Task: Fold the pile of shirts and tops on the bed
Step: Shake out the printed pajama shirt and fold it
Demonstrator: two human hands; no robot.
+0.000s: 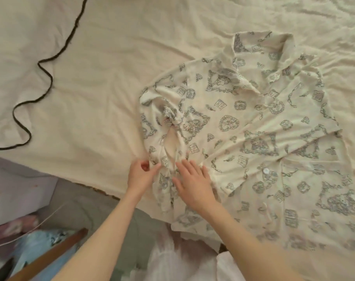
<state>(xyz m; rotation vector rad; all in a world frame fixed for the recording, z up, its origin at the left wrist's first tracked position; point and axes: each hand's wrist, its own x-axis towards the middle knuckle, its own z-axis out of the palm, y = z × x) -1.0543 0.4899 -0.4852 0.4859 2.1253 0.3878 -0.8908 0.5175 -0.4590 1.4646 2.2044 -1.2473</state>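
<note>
Printed shirt [253, 126] on bed [91, 88]: collar far, hem near; bunched left sleeve [168, 126] lies just beyond left hand [141, 173] pinching it, right hand [193, 182] flat alongside.

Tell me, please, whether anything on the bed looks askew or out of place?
The printed shirt's left sleeve is bunched and twisted instead of flat. The left hand pinches its edge; the right hand presses nearby. A dark cord snakes across the sheet.

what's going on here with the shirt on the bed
A person is working on a cream printed shirt spread on the bed. The left hand pinches the bunched sleeve edge, while the right hand lies flat on the fabric beside it. The shirt is not yet folded.
</note>
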